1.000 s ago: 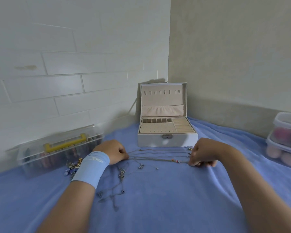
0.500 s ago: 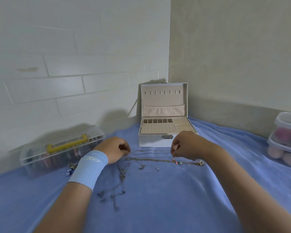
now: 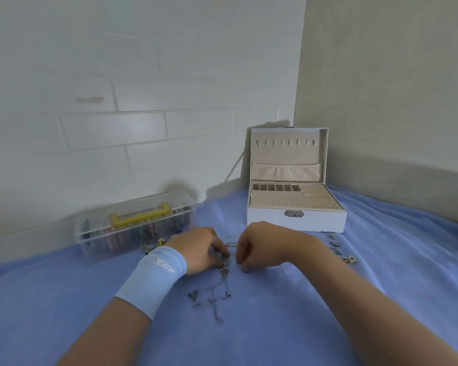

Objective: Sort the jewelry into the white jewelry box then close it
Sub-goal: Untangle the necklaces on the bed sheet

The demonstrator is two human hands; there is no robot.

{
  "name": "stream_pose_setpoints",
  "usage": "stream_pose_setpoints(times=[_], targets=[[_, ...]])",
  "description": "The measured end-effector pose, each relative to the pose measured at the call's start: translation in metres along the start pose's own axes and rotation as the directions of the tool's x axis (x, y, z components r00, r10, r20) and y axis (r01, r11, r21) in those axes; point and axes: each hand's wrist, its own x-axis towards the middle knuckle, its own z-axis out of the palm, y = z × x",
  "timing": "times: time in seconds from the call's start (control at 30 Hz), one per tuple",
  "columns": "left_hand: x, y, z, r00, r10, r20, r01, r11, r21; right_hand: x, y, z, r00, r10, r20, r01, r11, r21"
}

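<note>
**Sorting barely begun: the box stands open, the jewelry lies on the cloth**

At far left sits a clear organizer case (image 3: 135, 223) with a yellow handle. A small heap of trinkets (image 3: 154, 245) lies just beside it on the blue cloth (image 3: 381, 273). The left hand (image 3: 198, 250), in a blue wristband (image 3: 156, 276), curls its fingers and pinches the top of the tangled necklace chains (image 3: 218, 294), which trail toward the near edge. The right hand (image 3: 259, 244) is close beside it, fingers curled, tips down at the cloth. I cannot tell whether it grasps anything. Behind the hands, the white jewelry box (image 3: 296, 221) has its lid upright and its compartments look empty. Right of it, small earrings (image 3: 337, 249) are scattered. As I judge it, every piece has yet to go in, and the lid is yet to be closed.
</note>
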Motion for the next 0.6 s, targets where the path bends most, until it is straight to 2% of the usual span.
stream_pose_setpoints(times=[0.1,0.23,0.33,0.43,0.53,0.6], targets=[[0.0,-0.001,-0.005,0.999,-0.044,0.007,0.044,0.998,0.035,-0.004,0.008,-0.002,0.999,0.03,0.02,-0.03,1.0,-0.008],[-0.007,-0.008,-0.012,0.998,-0.065,0.01,0.065,0.998,-0.019,-0.009,0.012,-0.006,0.997,0.055,0.056,-0.056,0.998,0.015],[-0.017,-0.014,-0.018,0.999,-0.036,0.01,0.037,0.997,-0.073,-0.011,0.01,-0.004,1.0,0.018,-0.008,-0.018,0.997,0.07],[-0.028,-0.015,-0.021,0.994,-0.024,0.108,0.034,0.996,-0.087,-0.01,-0.003,0.0,0.993,-0.069,-0.099,0.082,0.989,0.125],[-0.036,-0.016,-0.019,0.969,-0.048,0.244,0.069,0.995,-0.078,-0.01,-0.023,0.009,0.981,-0.174,-0.086,0.185,0.972,0.146],[-0.04,-0.016,-0.017,0.957,-0.059,0.284,0.077,0.996,-0.052,-0.009,-0.033,0.016,0.972,-0.225,-0.062,0.232,0.959,0.166]])
